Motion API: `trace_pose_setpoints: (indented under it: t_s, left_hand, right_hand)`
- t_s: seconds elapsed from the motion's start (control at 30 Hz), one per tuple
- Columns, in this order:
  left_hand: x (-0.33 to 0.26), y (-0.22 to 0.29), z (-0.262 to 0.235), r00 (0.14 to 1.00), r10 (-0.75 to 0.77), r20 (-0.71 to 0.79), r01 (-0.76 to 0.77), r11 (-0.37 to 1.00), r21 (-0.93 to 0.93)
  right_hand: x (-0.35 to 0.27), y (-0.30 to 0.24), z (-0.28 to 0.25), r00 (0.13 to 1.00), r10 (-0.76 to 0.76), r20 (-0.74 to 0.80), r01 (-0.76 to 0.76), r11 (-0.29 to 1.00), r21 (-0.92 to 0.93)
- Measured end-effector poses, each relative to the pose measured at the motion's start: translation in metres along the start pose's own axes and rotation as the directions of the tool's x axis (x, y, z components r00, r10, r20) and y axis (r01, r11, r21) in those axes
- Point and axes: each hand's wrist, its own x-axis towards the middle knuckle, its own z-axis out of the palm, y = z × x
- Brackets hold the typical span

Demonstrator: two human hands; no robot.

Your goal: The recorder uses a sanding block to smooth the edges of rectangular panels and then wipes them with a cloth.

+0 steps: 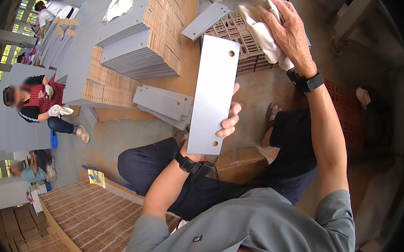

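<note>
A pale grey rectangular panel (214, 93) with a round hole near each end is tilted up in front of me. My left hand (230, 121) grips it from behind, its fingers curled round the right edge; the palm is hidden by the panel. Up and to the right, my right hand (287, 29) is closed on a white cloth (260, 32), which hangs down beside the fingers, apart from the panel. Below that hand stands a brown slatted plastic crate (241, 50), with loose grey panels (206, 20) lying across its far left corner.
Tall stacks of grey panels (133, 50) rise at the far left, and loose panels (161, 103) lie on the floor before them. A cardboard box (239, 165) sits between my legs. A box packed with brown strips (95, 221) is at my left. Another person (38, 99) sits farther left.
</note>
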Motion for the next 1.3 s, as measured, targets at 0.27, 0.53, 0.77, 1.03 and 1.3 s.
trace_pose_setpoints:
  t_s: [0.27, 0.53, 0.77, 1.03, 1.3]
  left_hand:
    - [0.008, 0.009, 0.029, 0.929, 0.292, -0.228, -0.235, 0.940, 0.248]
    - [0.004, 0.021, 0.013, 0.795, 0.532, -0.293, -0.305, 0.767, 0.564]
    - [0.001, 0.036, 0.002, 0.806, 0.582, -0.111, -0.517, 0.783, 0.346]
    - [-0.005, 0.031, 0.023, 0.852, 0.524, 0.012, -0.496, 0.798, 0.343]
    - [-0.010, 0.019, 0.031, 0.844, 0.537, 0.002, -0.488, 0.766, 0.419]
  right_hand:
    - [-0.034, -0.036, 0.033, 0.925, -0.263, 0.276, 0.259, 0.965, 0.053]
    - [-0.105, -0.082, 0.066, 0.685, -0.440, 0.581, 0.323, 0.898, 0.299]
    - [-0.190, -0.107, 0.042, 0.199, -0.715, 0.670, 0.308, 0.695, 0.650]
    - [-0.169, -0.069, 0.004, 0.183, -0.441, 0.878, 0.173, 0.894, 0.413]
    - [-0.039, -0.029, -0.171, 0.990, -0.111, 0.088, 0.125, 0.975, -0.182]
